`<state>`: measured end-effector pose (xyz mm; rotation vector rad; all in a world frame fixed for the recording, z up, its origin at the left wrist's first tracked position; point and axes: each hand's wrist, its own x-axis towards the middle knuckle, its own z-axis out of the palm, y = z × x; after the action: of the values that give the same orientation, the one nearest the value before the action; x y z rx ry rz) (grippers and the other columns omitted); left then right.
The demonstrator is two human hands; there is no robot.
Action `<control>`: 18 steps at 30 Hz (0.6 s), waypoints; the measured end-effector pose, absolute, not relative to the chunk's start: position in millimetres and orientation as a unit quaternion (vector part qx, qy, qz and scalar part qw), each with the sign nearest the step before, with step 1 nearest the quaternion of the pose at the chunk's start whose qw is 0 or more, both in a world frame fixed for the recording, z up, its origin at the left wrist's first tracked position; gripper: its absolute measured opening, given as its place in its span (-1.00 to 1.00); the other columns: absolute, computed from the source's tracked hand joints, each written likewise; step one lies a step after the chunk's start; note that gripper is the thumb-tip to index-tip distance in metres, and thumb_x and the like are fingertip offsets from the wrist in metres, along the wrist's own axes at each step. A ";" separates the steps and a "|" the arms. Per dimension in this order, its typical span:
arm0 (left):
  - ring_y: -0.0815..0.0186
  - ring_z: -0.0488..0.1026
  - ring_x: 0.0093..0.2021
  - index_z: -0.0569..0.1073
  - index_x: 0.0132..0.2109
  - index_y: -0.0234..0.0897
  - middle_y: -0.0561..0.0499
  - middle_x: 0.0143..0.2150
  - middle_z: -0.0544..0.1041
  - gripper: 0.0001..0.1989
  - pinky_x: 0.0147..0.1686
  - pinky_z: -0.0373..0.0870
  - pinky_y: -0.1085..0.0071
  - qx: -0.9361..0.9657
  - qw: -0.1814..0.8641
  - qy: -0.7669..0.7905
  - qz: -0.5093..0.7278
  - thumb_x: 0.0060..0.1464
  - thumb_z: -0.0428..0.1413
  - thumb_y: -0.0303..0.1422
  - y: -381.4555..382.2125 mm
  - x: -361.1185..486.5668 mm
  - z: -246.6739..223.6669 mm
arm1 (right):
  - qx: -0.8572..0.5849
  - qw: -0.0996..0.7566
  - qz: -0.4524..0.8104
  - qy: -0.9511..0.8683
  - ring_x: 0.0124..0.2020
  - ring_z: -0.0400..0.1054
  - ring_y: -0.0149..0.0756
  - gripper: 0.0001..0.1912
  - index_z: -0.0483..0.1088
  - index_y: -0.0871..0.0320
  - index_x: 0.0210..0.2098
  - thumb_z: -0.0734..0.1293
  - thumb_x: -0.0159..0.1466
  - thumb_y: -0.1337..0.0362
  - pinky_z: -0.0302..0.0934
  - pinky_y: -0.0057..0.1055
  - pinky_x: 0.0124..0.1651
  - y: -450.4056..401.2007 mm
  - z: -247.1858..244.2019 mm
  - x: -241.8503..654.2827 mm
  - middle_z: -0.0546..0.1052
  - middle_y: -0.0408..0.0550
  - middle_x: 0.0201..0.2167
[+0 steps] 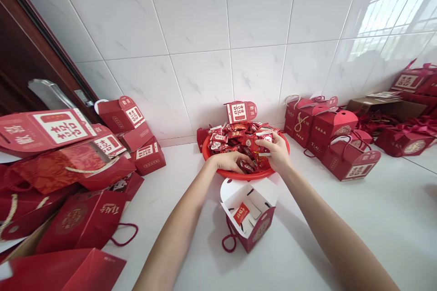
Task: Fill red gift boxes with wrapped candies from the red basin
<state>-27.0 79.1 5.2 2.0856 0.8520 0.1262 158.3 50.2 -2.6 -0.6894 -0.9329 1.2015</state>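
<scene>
A red basin [232, 175] full of small wrapped candies [235, 134] stands near the wall. My left hand [232, 161] reaches into its front left part, fingers curled at a dark red wrapped piece. At the basin's right side my right hand [277, 149] pinches a red and white packet [264, 137] between thumb and fingers. Just in front of the basin, an open red box [251, 218] with a white inside holds one red packet [241, 213]. A dark red cord loop hangs from its left side.
Many red gift boxes [92, 218] are piled at the left. More closed boxes [336, 129] stand at the right, with ribboned boxes [406, 138] and a cardboard carton [368, 105] farther right. One box [240, 112] sits behind the basin against the tiled wall.
</scene>
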 end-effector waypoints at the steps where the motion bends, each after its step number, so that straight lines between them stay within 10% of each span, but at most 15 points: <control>1: 0.16 0.51 0.09 0.61 0.00 -0.20 0.01 0.06 0.62 -0.55 0.10 0.38 0.38 0.836 0.426 0.343 0.052 -0.12 0.24 -0.47 78.8 -26.6 5.3 | -0.305 0.671 0.535 -0.413 -0.44 0.43 -0.28 -0.72 0.49 0.06 -0.43 0.54 -0.17 0.32 0.32 -0.32 -0.29 50.1 -2.6 158.4 0.56 -0.22 -0.48; 12: 0.15 0.50 0.13 0.64 -0.01 -0.22 -0.01 0.05 0.63 -0.64 0.15 0.33 0.38 0.809 0.465 0.359 0.025 0.00 0.27 -0.34 73.1 -26.8 14.9 | -0.301 0.671 0.536 -0.414 -0.40 0.45 -0.23 -0.70 0.49 0.06 -0.39 0.54 -0.15 0.31 0.34 -0.28 -0.27 52.0 -4.4 158.5 0.58 -0.21 -0.45; 18: 0.11 0.54 0.02 0.63 -0.03 -0.29 -0.09 -0.02 0.65 -0.54 0.06 0.44 0.29 0.764 0.480 0.370 0.222 -0.16 0.37 -0.31 72.2 -29.8 8.3 | -0.297 0.688 0.532 -0.394 -0.32 0.49 -0.18 -0.69 0.49 0.06 -0.41 0.54 -0.18 0.31 0.39 -0.24 -0.18 50.3 -1.5 157.6 0.60 -0.19 -0.42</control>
<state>-29.8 72.2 8.3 1.8630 0.9019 0.5415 157.6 50.3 -1.5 -0.6649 -0.8814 1.1902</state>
